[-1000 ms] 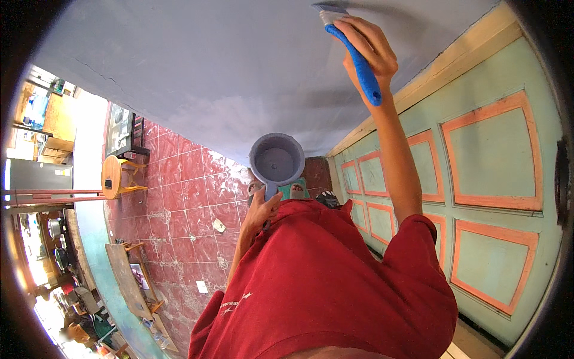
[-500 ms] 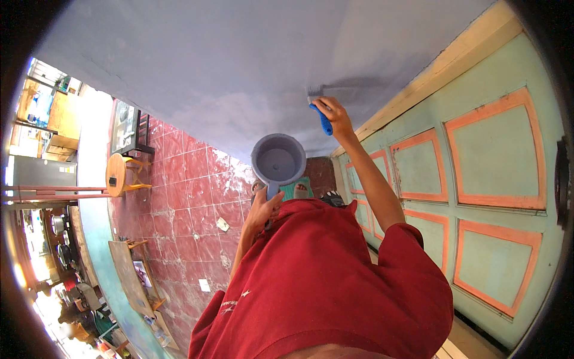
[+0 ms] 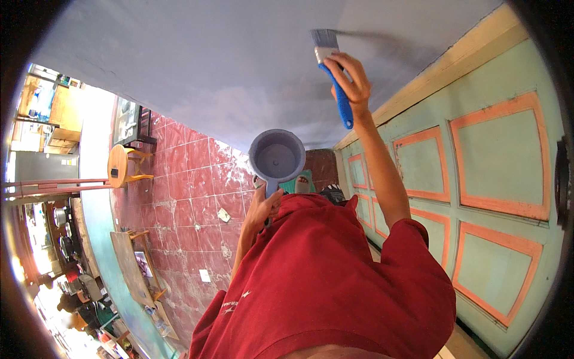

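Note:
My right hand (image 3: pixel 351 81) is wrapped round the blue handle of a paintbrush (image 3: pixel 342 99). The brush's grey-coated bristles point up and lie at the grey-blue wall (image 3: pixel 209 54). A darker streak or shadow runs rightward from the bristle tips. In front of my body, my left hand (image 3: pixel 263 206) grips the handle of a round grey dipper (image 3: pixel 277 157), its open top facing me. Paint-coloured grey covers its inside; how much liquid it holds I cannot tell.
Along the right stands a pale green panelled door (image 3: pixel 499 161) with orange trim and a cream frame (image 3: pixel 466 54). Red floor tiles (image 3: pixel 185 209) stretch to the left. A round wooden stool (image 3: pixel 118 166) and a low wooden bench (image 3: pixel 128 269) stand further left.
My right hand has moved the paintbrush up along the wall, away from the dipper. The left hand and dipper have stayed almost in place.

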Tool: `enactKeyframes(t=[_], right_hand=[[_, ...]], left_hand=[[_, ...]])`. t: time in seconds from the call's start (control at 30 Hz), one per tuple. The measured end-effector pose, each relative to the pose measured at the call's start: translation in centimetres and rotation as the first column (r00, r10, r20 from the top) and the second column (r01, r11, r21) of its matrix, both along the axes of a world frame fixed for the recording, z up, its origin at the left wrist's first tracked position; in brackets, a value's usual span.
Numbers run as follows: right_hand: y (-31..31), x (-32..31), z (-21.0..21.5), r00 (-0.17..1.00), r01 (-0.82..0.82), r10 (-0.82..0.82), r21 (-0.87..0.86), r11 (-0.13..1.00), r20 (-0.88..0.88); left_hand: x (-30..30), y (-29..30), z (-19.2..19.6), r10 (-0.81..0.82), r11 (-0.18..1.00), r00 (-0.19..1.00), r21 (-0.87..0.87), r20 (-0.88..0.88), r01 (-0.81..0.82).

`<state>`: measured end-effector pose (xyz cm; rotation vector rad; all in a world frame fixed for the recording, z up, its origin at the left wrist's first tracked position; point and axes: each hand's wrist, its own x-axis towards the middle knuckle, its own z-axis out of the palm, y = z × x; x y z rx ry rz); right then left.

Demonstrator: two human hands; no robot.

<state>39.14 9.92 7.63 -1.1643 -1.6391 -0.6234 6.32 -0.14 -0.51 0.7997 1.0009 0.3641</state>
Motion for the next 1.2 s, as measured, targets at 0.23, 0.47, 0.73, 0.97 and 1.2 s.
enactKeyframes(t=[0.23,0.47,0.73,0.97,1.2], right_hand=[[0.1,-1.4,-12.6,0.993,0.035,-0.073,-0.359,0.933,-0.092],[-0.9,-1.0,-17.0,1.0,0.024,-0.013,-0.577,0.816,0.025],[0.4,-1.2,-7.1,0.998,-0.026,0.01,-0.241,0.97,-0.066],[0.7,-3.4,-7.8,0.998,-0.009,-0.002,-0.176,0.984,-0.066],[1.6,-5.0,-16.5,0.996,-0.019,-0.015,-0.366,0.93,-0.09]], left_hand=[[-0.8,-0.6,0.6,0.004,1.0,1.0,-0.008,-0.004,-0.004],[-1.0,-0.3,0.9,0.039,0.999,0.999,-0.015,-0.022,-0.039],[-0.7,0.0,0.7,0.034,0.999,0.999,0.026,-0.04,-0.033],[-0.6,-0.5,0.7,0.049,0.999,0.998,-0.001,-0.047,-0.049],[-0.7,-0.9,1.4,0.085,0.996,0.995,-0.016,-0.055,-0.086]])
